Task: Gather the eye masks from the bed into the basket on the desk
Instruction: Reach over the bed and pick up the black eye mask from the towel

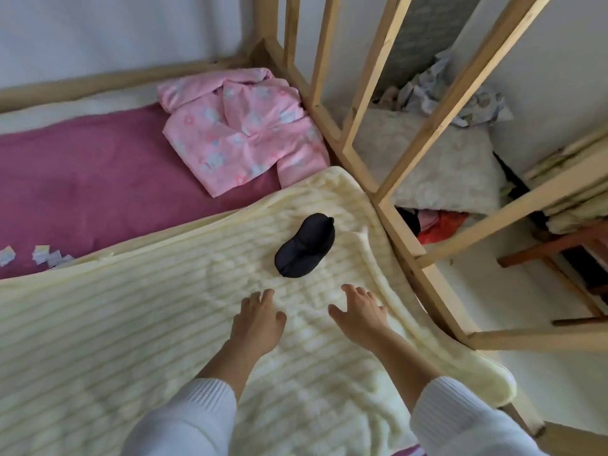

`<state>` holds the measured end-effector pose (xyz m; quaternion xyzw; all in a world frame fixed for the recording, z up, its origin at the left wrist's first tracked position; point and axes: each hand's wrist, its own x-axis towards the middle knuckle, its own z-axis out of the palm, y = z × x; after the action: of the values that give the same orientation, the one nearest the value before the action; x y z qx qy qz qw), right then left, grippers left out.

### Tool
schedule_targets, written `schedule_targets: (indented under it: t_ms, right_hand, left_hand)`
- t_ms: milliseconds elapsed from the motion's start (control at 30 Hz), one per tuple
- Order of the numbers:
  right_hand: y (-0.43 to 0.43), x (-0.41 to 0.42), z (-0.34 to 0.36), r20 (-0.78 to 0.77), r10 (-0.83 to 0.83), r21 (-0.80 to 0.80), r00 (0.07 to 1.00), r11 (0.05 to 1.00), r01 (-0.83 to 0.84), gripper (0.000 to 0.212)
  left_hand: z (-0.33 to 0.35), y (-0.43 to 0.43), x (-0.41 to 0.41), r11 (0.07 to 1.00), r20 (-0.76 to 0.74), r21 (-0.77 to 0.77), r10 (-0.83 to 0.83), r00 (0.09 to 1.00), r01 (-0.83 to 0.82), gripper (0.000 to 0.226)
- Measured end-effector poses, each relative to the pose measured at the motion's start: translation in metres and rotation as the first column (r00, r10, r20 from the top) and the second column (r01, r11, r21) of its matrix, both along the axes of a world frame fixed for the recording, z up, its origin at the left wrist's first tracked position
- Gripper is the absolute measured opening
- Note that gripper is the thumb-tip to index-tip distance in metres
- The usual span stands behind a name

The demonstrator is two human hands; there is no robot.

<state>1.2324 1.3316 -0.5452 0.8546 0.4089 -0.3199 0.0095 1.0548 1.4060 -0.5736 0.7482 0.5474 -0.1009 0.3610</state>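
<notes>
here a black mask [304, 246] lies flat on the cream blanket [131, 324] that covers the near part of the bed, close to the blanket's right edge and the wooden frame [388, 212]. its long axis runs on a slant, from lower left to upper right: the broader rounded end sits nearer the hands, the narrower end points up toward the frame and the pink pyjama top [240, 133]. nothing touches it.

both hands reach forward just short of it, palms down, over the blanket. the left hand [258, 319] is below and a little left of the mask, its fingers [263, 296] loosely spread and empty. the right hand [360, 312] is below and to the right, fingers [353, 291] also spread wide, thumb out to the left, holding nothing. white sleeves [184, 419] cover both forearms.

beyond the blanket the magenta sheet [98, 192] shows, with the pyjama top crumpled at its far right corner. the basket and desk are not in view.
</notes>
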Motion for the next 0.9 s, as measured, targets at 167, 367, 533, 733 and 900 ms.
schedule_targets:
  t_ms: [167,367,533,733,900]
  right_hand:
    - [0.055,0.029,-0.056,-0.124,-0.073,-0.008,0.990,0.997,0.073,0.064]
    - [0.102,0.044,-0.105,-0.390,-0.416,0.063,0.822,0.878,0.474,0.075]
    - [0.133,0.042,-0.115,-0.570,-0.617,0.011,0.543,0.654,0.756,0.049]
    - [0.120,0.028,-0.078,-0.460,-0.465,0.143,0.756,0.802,0.580,0.004]
    - [0.069,0.000,-0.014,-0.652,-0.394,0.065,0.648,0.822,0.566,0.005]
  left_hand:
    - [-0.047,0.038,0.029,0.983,0.138,-0.085,0.176,0.975,-0.165,0.059]
    - [-0.088,0.066,0.052,0.984,0.209,-0.091,0.170,0.963,-0.154,0.058]
    - [-0.091,0.063,0.060,0.925,0.346,-0.177,0.377,0.859,-0.335,0.036]
    - [-0.045,0.033,0.035,0.825,0.372,-0.363,0.555,0.744,-0.433,0.027]
    - [0.010,-0.003,-0.006,0.724,0.349,-0.469,0.678,0.647,-0.505,0.041]
